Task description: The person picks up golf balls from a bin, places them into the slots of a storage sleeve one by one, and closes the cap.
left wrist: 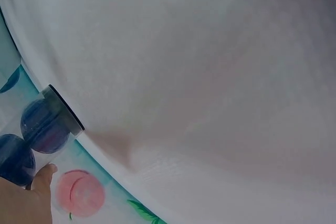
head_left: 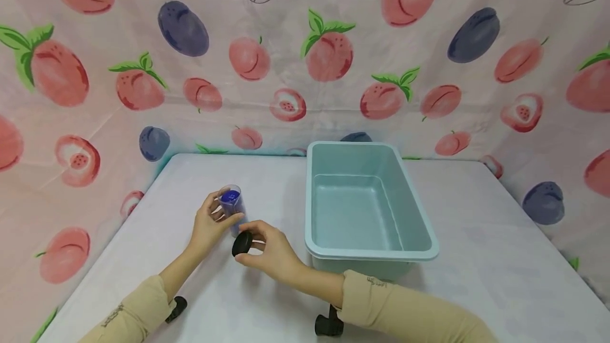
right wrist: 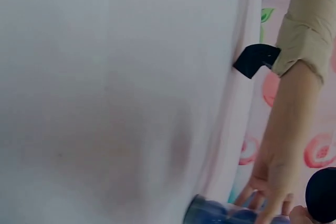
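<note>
A clear cylindrical canister [head_left: 232,206] stands tilted over the table, gripped by my left hand [head_left: 207,229] around its side. Dark blue balls [left wrist: 44,124] show through its wall in the left wrist view, and a dark band rings the end away from the hand. The upper end looks uncovered in the head view. Just beside it my right hand [head_left: 278,258] pinches a round black lid [head_left: 242,244] between thumb and fingers, apart from the canister's mouth. In the right wrist view the lid [right wrist: 321,195] appears at the right edge.
A pale blue-green plastic basin [head_left: 371,253] stands on the white-covered table [head_left: 476,258] to the right of both hands. Behind the table hangs a fruit-printed cloth [head_left: 286,25]. Black wrist mounts [head_left: 329,324] poke out below the sleeves.
</note>
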Demonstrator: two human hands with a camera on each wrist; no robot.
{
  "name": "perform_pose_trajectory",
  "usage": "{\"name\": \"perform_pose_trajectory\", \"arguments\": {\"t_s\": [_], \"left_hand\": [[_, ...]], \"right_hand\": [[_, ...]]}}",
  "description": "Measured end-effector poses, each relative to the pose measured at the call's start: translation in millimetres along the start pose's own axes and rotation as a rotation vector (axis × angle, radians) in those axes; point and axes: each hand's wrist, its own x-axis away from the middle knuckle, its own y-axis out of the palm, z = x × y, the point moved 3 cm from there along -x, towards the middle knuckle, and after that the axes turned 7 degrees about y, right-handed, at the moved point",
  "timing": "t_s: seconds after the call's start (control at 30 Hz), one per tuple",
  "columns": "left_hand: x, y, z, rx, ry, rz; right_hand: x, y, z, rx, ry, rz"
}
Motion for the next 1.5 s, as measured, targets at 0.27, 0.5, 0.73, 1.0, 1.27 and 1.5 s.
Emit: {"name": "perform_pose_trajectory", "arguments": {"t_s": [0.27, 0.5, 0.73, 1.0, 1.27, 1.5], "left_hand": [[0.2, -2.8, -2.1, -0.029, -0.018, -0.003], [-2.2, -1.0, -1.8, -0.013, -0.014, -0.019], [-3.9, -0.9, -2.2, 0.013, -0.029, -0.047], [-3.2, -3.3, -1.9, 0.011, -0.014, -0.075], [-1.2, -4.3, -4.0, -0.015, 0.051, -0.052], [-3.3, -2.8, -4.6, -0.069, 0.071, -0.011]], "right_hand": [[4.2, -11, -30, -0.055, -0.031, 0.022], [5.5, -23, -55, -0.089, -0.039, -0.001], [3.5, -32, -78, -0.042, -0.099, 0.016], [-3.0, -36, -91, 0.074, -0.134, 0.002], [-17.2, -38, -111, 0.255, -0.18, -0.038], [-37.3, -41, -118, 0.355, -0.186, -0.053]]}}
